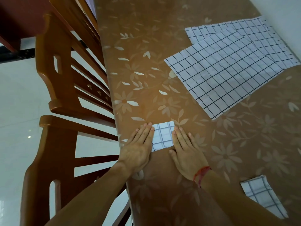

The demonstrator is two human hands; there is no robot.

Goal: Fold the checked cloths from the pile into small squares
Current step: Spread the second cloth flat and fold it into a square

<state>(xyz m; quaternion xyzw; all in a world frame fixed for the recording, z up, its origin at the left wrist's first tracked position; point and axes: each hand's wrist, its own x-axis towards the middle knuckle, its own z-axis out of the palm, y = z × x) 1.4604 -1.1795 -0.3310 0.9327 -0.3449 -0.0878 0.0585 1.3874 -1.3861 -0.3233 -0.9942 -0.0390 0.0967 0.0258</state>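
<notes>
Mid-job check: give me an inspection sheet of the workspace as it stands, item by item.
Surface: table with a brown floral cover, flat.
Job's things: small folded cloth at the near edge between the hands; pile of checked cloths spread flat, far right; another folded piece near right, one edge curling up.
Clutter: nothing seen.
Grippers: left hand and right hand lie flat, fingers straight, pressing the small folded cloth's two sides; red thread on the right wrist.
Cables: nothing seen.
Surroundings: wooden chairs at the table's left side; pale glossy floor.
</notes>
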